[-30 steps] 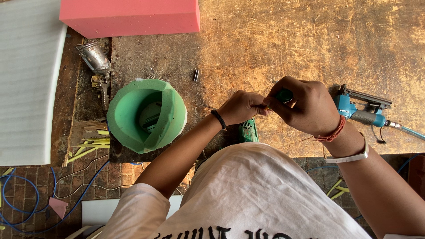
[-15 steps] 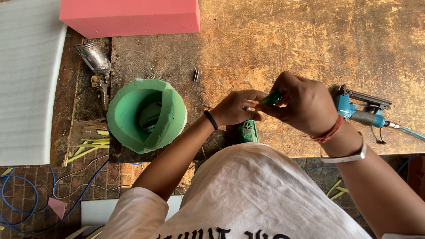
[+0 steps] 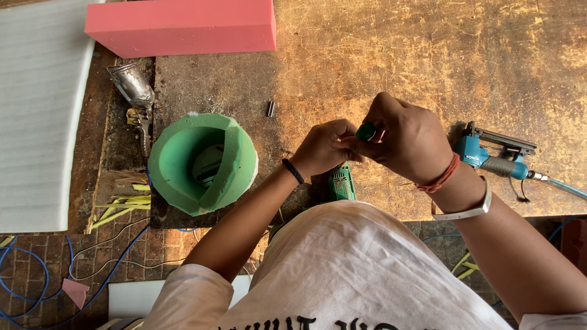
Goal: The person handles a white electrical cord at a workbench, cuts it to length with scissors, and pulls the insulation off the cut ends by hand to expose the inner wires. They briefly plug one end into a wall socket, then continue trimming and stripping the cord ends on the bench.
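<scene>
Small green cap-like piece (image 3: 365, 131) — pinched between both hands above the bench (image 3: 397, 55). Right hand (image 3: 406, 143): grip closed on the piece. Left hand (image 3: 324, 146): fingertips closed against it. Below them, a green tool (image 3: 342, 183); right, blue pneumatic stapler (image 3: 489, 156); left, green foam tub (image 3: 202, 162) — beyond, pink foam block (image 3: 180, 25).

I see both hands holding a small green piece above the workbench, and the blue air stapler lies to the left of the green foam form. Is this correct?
Not quite. In the head view the blue air stapler lies at the right, beside the right hand, far from the green foam form. The left hand and right hand do hold the small green piece above the workbench.
</scene>
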Tool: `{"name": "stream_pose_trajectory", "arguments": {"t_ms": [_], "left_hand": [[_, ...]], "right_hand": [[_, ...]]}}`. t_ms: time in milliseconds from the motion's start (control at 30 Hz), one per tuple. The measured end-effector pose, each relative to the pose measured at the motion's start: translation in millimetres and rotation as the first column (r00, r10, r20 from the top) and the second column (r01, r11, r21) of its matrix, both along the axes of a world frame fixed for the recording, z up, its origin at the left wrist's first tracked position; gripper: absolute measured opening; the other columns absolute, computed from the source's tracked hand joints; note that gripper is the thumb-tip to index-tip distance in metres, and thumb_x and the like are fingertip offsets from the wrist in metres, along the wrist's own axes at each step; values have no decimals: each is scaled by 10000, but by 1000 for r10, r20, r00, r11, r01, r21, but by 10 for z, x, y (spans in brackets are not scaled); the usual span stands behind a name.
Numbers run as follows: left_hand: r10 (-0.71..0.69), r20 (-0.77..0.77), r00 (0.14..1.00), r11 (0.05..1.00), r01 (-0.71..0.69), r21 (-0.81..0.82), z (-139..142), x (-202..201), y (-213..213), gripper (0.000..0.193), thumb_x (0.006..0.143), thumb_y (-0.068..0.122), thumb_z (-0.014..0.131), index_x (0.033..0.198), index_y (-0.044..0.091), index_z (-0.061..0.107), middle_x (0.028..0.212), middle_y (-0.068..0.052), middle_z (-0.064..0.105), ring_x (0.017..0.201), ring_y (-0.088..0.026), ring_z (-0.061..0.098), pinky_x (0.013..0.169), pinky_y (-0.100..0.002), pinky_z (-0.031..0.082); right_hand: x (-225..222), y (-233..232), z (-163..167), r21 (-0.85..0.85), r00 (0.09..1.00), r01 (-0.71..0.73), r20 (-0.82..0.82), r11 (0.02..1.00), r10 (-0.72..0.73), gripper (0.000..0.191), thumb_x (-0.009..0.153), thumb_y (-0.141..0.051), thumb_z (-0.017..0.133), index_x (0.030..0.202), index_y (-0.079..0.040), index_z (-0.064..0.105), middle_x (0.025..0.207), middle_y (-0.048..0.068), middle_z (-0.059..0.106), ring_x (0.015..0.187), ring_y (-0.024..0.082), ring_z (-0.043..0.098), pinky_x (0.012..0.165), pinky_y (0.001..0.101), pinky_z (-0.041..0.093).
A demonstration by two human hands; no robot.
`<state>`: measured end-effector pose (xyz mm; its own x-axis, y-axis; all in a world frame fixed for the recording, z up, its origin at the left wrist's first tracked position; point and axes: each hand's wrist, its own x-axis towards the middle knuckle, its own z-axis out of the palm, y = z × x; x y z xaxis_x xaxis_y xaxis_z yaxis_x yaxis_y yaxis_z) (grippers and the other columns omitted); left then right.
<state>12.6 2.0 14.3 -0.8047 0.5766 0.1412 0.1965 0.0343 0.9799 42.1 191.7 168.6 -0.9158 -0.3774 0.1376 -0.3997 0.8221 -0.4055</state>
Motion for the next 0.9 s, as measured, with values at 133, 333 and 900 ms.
{"name": "stream_pose_trajectory", "arguments": {"t_ms": [133, 333, 900], "left_hand": [[4, -317, 949, 975, -74, -209, 16, -6, -34, 212, 923, 156, 809, 1105, 126, 703, 864, -10, 747, 792, -131, 758, 701, -322, 619], [-142, -140, 980, 988, 133, -72, 91, -41, -128, 317, 939, 156, 808, 1214, 85, 665, 1043, -39, 741, 952, -143, 732, 827, -329, 616], [-36, -226, 973, 993, 60, 100, 219, -39, -118, 512, 809, 145, 870, 1209, 11, 578, 1177, -99, 646, 1081, -206, 687, 936, -334, 617]], "right_hand": [[-70, 33, 42, -375, 947, -290, 19, 880, 320, 518, 799, -336, 847, 1109, 25, 642, 775, 72, 715, 682, 165, 748, 598, 262, 603], [-31, 60, 29, -345, 966, -238, 11, 908, 257, 320, 844, -284, 840, 987, -54, 668, 777, 42, 731, 629, 160, 746, 514, 263, 569], [-91, -31, -15, -73, 993, -50, -114, 996, 42, 455, 784, -413, 892, 831, -40, 635, 700, 63, 672, 580, 189, 684, 504, 310, 536]]}}
